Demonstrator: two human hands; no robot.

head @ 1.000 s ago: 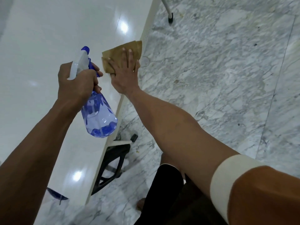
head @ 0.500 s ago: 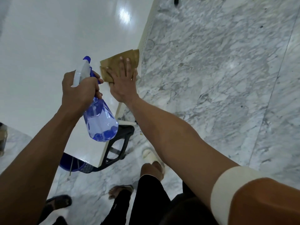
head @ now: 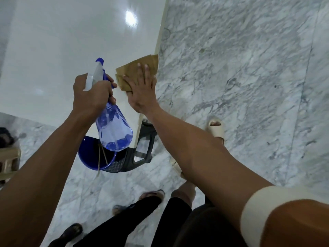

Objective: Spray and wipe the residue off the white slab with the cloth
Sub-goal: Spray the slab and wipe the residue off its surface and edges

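Since the earlier frames, more of the floor below the slab's near edge has been brought into view, so that a blue bucket and a dark stool are now seen beneath it; the two hands have been kept in much the same pose, close together at the slab's right edge.

At the far left, part of a beige plastic piece (head: 8, 161) is seen on the marble floor (head: 240, 86). The white slab (head: 62, 50) fills the upper left, glossy, with a ceiling light mirrored in it. The left hand (head: 90, 97) is held above the slab, its fingers curled tightly round the neck of the spray bottle (head: 114, 129), which is tilted with its blue nozzle pointing up and away. Below the bottle, the blue bucket (head: 89, 157) is seen partly under the slab, with the dark stool (head: 142, 150) just beside it.

To the right, the brown cloth (head: 138, 68) is pressed flat against the slab at its right edge by the right hand (head: 142, 93), whose fingers are spread straight over it. Sandalled feet (head: 215, 129) are seen on the floor nearby.
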